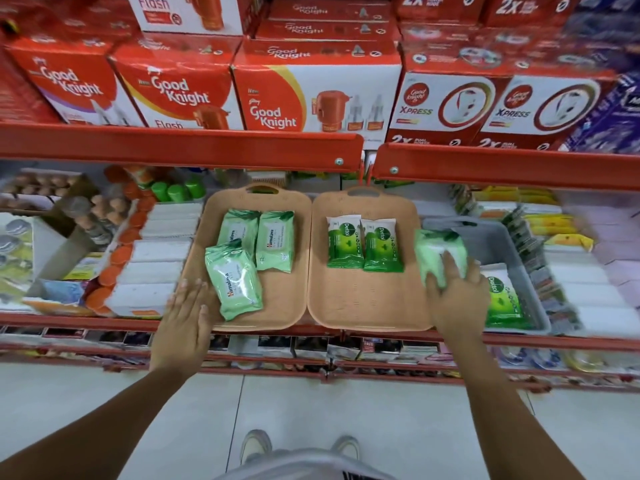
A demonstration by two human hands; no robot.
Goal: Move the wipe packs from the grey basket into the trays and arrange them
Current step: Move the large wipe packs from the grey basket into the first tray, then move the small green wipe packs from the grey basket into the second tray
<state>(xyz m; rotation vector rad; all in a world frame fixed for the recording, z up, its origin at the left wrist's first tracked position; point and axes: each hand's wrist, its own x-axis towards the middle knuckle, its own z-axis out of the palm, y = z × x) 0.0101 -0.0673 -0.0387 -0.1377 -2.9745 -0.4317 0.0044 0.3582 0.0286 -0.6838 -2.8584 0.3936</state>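
Two tan trays stand side by side on the red shelf. The left tray (284, 306) holds three pale green Himalaya wipe packs (275, 240), the nearest one (233, 277) lying askew. Two dark green Dettol packs (363, 245) lie at the back of the right tray (363, 306). The grey basket (502, 244) stands right of the trays with a Dettol pack (502, 299) inside. My right hand (457, 292) grips a pale green wipe pack (438, 252) between the basket and the right tray. My left hand (185, 313) hovers flat, fingers apart, at the left tray's near left corner, holding nothing.
Good Knight boxes (277, 95) fill the upper shelf behind a red rail (180, 147). White boxes and orange-capped items (149, 268) sit left of the trays. Small packets (561, 265) crowd the shelf right of the basket. Tiled floor and my shoes (256, 445) are below.
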